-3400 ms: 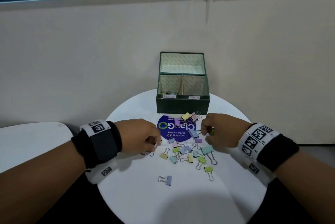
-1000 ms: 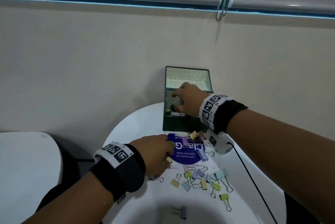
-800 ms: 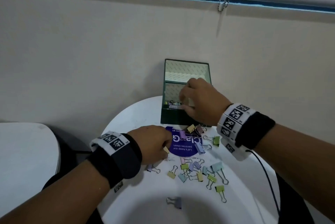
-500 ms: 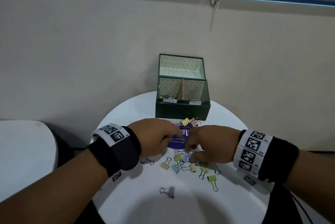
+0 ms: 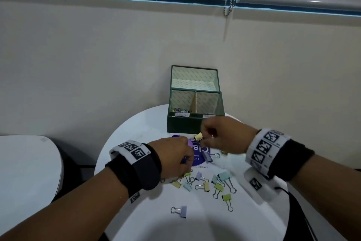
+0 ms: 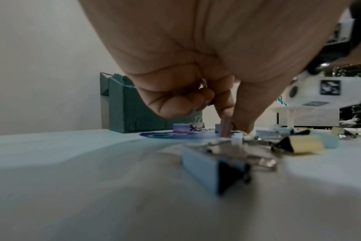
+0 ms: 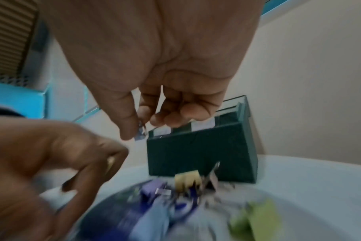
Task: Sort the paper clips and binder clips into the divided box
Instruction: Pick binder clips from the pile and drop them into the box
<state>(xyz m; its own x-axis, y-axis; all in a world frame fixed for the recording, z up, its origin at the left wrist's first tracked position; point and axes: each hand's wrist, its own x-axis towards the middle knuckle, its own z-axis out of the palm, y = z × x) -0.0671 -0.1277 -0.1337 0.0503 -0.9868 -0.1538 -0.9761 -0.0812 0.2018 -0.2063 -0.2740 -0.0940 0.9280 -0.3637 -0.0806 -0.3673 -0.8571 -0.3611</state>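
Since half a second ago our right hand [image 5: 222, 135] has lifted off the pile and now hangs just in front of the divided box [image 5: 183, 124], while our left hand [image 5: 173, 155] stays low over the clips. From the right wrist view, the right grip pinches a small pale-blue binder clip [image 7: 141, 132] between thumb and forefinger, the other fingers loosely curled. Seen from the left wrist, the left grip has thumb and forefinger closed on a pinkish binder clip [image 6: 225, 127] standing upright on the desk [image 5: 195, 227], with metal showing inside its curled fingers; what that metal is we cannot tell. Our box sits open at the far edge of the round white desk, its lid upright; small clips lie in its left compartment [image 5: 178, 109], behind a handwritten label. Loose pastel binder clips [image 5: 211, 184] lie scattered between our wrists, some on a purple round sticker [image 5: 197, 157], and one lilac clip [image 5: 180, 211] lies apart, nearer us
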